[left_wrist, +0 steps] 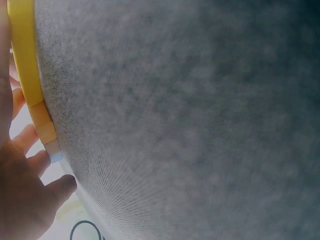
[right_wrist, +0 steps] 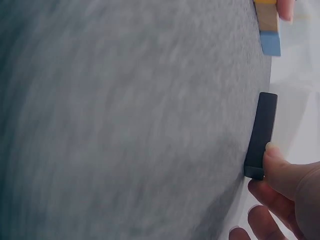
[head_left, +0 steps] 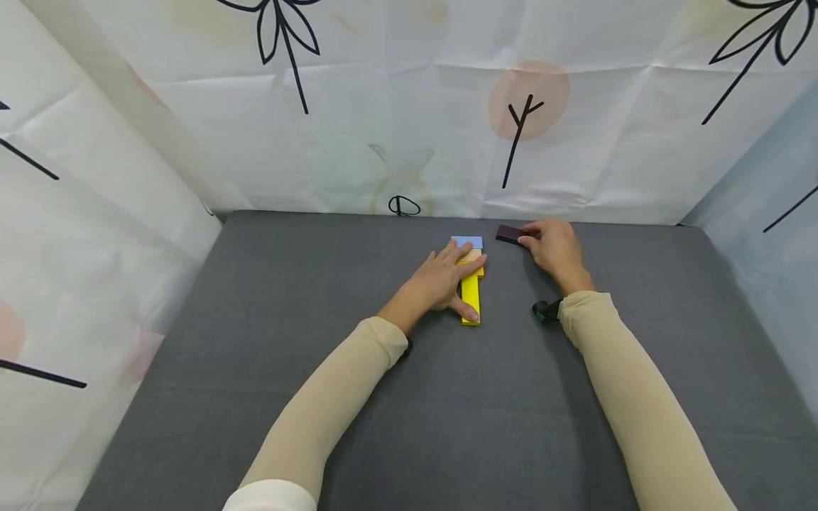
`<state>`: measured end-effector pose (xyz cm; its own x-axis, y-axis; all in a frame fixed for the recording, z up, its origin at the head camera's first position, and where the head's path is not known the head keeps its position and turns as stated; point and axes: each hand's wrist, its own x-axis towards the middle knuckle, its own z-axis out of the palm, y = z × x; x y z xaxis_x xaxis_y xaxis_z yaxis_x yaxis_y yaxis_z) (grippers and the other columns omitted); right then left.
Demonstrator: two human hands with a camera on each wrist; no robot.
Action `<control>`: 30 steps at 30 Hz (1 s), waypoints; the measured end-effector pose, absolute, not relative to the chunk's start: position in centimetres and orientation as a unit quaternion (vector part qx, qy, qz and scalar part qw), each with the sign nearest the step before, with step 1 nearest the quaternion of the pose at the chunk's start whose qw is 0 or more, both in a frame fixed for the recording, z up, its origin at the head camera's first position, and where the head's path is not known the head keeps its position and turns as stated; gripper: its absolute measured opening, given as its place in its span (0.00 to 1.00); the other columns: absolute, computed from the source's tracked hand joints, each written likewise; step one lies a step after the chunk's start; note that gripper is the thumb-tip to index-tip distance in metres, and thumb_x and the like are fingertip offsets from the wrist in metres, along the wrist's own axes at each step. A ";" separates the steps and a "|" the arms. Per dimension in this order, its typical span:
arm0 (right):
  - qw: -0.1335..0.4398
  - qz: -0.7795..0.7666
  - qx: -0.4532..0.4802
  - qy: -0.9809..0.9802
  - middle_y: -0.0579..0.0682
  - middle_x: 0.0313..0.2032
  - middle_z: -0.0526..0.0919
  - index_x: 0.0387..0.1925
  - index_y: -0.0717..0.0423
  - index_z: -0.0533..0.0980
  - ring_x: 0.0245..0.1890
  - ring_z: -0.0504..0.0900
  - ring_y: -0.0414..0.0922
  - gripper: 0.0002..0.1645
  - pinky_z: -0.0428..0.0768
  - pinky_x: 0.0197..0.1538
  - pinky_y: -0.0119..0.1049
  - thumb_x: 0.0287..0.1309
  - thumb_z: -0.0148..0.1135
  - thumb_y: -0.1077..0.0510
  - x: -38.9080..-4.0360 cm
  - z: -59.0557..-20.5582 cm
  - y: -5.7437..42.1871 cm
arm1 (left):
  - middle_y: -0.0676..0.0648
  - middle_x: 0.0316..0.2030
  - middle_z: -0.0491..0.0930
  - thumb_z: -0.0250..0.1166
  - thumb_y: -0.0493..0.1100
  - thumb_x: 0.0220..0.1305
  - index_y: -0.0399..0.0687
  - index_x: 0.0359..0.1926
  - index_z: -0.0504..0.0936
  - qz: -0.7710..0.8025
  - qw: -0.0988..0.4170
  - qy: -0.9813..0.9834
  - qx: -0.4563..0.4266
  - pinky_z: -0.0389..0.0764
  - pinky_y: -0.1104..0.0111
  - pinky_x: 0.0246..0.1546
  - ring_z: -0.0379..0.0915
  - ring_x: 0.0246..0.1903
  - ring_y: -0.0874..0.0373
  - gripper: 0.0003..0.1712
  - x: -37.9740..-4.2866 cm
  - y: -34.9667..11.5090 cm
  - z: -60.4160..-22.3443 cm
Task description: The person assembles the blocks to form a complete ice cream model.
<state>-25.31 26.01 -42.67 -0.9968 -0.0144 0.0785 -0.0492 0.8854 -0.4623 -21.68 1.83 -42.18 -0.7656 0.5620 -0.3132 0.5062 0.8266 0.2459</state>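
A long yellow block (head_left: 470, 292) lies on the grey table, lined up with a short yellow-orange block (head_left: 479, 271), a beige block (head_left: 473, 254) and a light blue block (head_left: 467, 242) at the far end. Over this row my left hand (head_left: 436, 280) spreads its fingers, thumb at the long block's near end; part of the row is hidden under it. Just right of the row, my right hand (head_left: 554, 248) pinches one end of a dark, nearly black block (head_left: 508, 233) between thumb and fingers. In the right wrist view that dark block (right_wrist: 261, 130) appears close to the table surface.
The grey table (head_left: 255, 397) ends at a white patterned cloth (head_left: 434, 128) standing behind it. Similar cloth hangs at the left side (head_left: 96, 248) and the right side (head_left: 767, 191). A dark wrist device (head_left: 546, 311) sits at my right wrist.
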 end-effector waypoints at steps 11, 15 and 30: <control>0.020 0.240 0.018 -0.970 0.64 0.61 0.81 0.59 0.58 0.82 0.65 0.75 0.63 0.19 0.72 0.68 0.60 0.71 0.62 0.54 -25.9 -42.9 24.3 | 0.53 0.84 0.33 0.69 0.78 0.47 0.72 0.82 0.41 0.070 0.189 0.937 0.285 0.45 0.47 0.82 0.24 0.83 0.52 0.69 -21.8 1.8 -42.4; 0.020 0.240 0.022 -0.970 0.63 0.61 0.81 0.58 0.57 0.82 0.65 0.76 0.62 0.19 0.73 0.67 0.59 0.71 0.63 0.54 -26.2 -42.9 23.8 | 0.53 0.84 0.33 0.69 0.78 0.47 0.72 0.82 0.41 0.068 0.189 0.937 0.285 0.45 0.47 0.82 0.24 0.83 0.52 0.69 -21.8 1.8 -42.3; 0.002 0.237 0.038 -0.971 0.62 0.62 0.80 0.61 0.56 0.81 0.65 0.74 0.62 0.20 0.71 0.69 0.60 0.72 0.61 0.55 -26.5 -43.0 22.6 | 0.53 0.84 0.33 0.69 0.77 0.49 0.70 0.82 0.42 0.077 0.191 0.935 0.288 0.47 0.46 0.81 0.25 0.83 0.51 0.67 -21.5 1.7 -42.0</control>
